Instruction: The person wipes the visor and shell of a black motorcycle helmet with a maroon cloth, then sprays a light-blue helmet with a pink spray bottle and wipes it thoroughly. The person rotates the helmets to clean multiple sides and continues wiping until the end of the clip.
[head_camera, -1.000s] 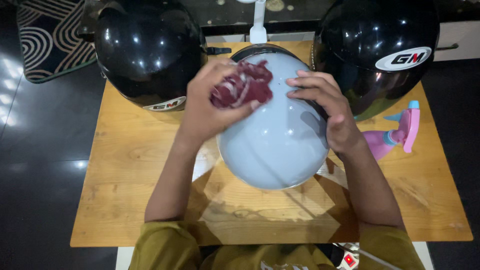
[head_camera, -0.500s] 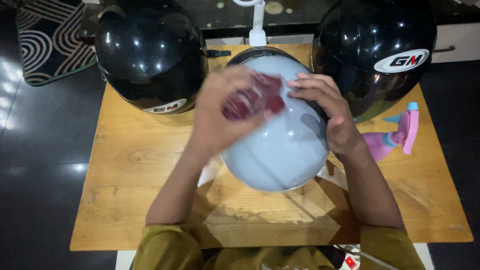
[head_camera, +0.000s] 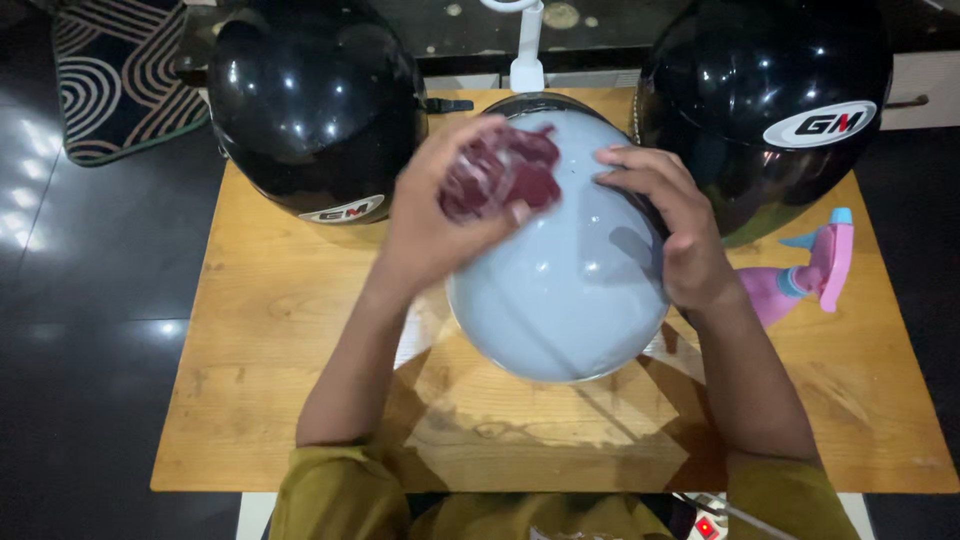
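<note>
At frame centre, the left hand (head_camera: 440, 225) clutches a dark red cloth (head_camera: 500, 180) against the pale grey helmet (head_camera: 560, 270), the right hand (head_camera: 670, 225) spread flat on its side, black helmets (head_camera: 310, 110) crowding the wooden table (head_camera: 260, 330)'s upper corners, each bearing a white oval label.

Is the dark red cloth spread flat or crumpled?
Crumpled: the dark red cloth is bunched in the left hand, pressed on the grey helmet.

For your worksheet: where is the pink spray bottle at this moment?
In the head view, the pink plastic spray bottle lies on the wooden table, right side, beside the right hand and below the right glossy black helmet.
</note>
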